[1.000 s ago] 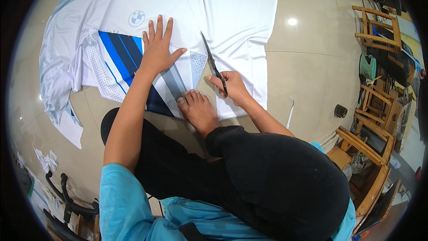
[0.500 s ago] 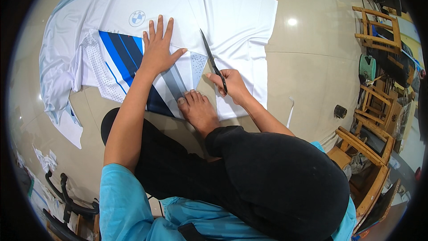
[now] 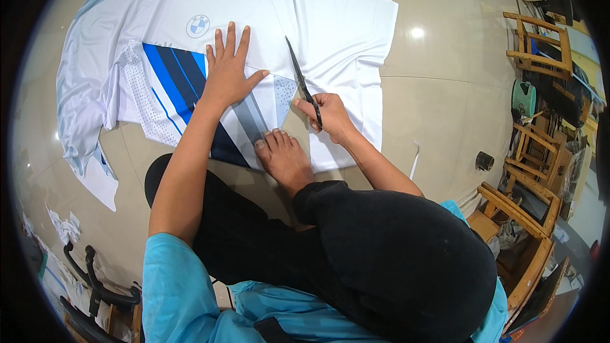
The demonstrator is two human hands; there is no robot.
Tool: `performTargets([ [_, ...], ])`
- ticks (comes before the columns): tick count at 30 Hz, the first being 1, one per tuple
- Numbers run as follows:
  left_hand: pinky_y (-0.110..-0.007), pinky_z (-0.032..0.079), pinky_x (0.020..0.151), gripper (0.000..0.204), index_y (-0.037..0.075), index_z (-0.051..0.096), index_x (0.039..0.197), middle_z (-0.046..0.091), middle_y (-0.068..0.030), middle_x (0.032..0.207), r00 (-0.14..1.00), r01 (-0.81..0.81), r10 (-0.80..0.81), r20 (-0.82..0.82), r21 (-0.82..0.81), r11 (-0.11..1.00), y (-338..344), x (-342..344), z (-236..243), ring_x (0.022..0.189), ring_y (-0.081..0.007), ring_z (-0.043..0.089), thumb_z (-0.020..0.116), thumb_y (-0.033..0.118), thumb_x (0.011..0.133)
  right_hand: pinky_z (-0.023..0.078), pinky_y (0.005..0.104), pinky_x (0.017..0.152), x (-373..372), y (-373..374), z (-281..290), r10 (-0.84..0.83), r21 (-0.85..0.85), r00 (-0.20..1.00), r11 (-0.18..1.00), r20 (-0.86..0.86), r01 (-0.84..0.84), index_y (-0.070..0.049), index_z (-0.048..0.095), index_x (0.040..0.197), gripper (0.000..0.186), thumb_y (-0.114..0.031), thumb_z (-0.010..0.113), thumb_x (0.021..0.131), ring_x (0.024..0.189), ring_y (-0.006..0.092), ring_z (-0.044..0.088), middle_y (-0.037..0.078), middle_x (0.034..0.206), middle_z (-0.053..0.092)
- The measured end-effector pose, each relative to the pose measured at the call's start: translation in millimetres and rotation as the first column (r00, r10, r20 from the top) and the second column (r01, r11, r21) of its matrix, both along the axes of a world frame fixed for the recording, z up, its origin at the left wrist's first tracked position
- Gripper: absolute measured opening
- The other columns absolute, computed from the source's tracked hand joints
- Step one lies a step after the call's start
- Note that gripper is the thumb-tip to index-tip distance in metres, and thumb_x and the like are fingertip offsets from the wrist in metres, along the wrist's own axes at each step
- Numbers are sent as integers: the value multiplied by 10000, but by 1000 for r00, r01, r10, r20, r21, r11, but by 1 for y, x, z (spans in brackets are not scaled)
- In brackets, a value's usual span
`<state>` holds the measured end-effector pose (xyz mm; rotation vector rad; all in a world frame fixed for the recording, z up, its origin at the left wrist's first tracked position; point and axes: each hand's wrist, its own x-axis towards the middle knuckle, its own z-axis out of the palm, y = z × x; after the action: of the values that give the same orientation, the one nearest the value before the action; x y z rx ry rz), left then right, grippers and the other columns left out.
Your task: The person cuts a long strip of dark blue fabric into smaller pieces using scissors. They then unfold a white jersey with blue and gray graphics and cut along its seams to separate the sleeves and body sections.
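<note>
Bare foot (image 3: 284, 160) pins the fabric's near edge, just below both hands. Right hand (image 3: 328, 115) is curled tight round dark scissors (image 3: 302, 84), blades poking out past its fingers. Left hand (image 3: 227, 71) lies flat, fingers spread, holding nothing, pressing the white jersey (image 3: 254, 0) with blue stripes.

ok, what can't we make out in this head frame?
- Scissors handles: head view, wrapped by the right hand.
- Fabric top edge: cut off by the picture's rim.
- Fabric under the left hand and foot: covered.
- Items on the chairs: too small, distorted at the rim.
</note>
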<state>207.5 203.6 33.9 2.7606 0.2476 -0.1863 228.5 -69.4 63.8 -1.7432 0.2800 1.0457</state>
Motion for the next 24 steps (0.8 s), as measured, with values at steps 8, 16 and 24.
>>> performTargets([
  [8,-739,144,1304,1117,153,228,1774,109,-246,1834,1000,6,-5,17,-13,1000,1,-1,-1,1677,-534,57,820,546,912,387,282,430,1,1,4,4,4,1000,1000,-5,-4,-37,646,716,443,-352,902,893,436,114,510,35,543,571],
  [16,-744,154,1298,1120,150,235,1772,111,-248,1832,999,8,-7,40,-32,999,1,-2,-1,1673,-542,66,831,531,903,395,277,429,17,12,1,-2,4,1000,1000,12,2,-58,623,704,473,-383,923,870,428,120,509,34,536,562],
  [24,-746,151,1297,1111,153,235,1772,104,-246,1834,999,9,-8,43,-32,999,1,-3,-2,1674,-541,59,827,526,909,396,284,428,20,17,-1,-11,-8,1000,1000,1,11,-77,609,691,457,-356,920,876,442,119,513,28,547,562],
])
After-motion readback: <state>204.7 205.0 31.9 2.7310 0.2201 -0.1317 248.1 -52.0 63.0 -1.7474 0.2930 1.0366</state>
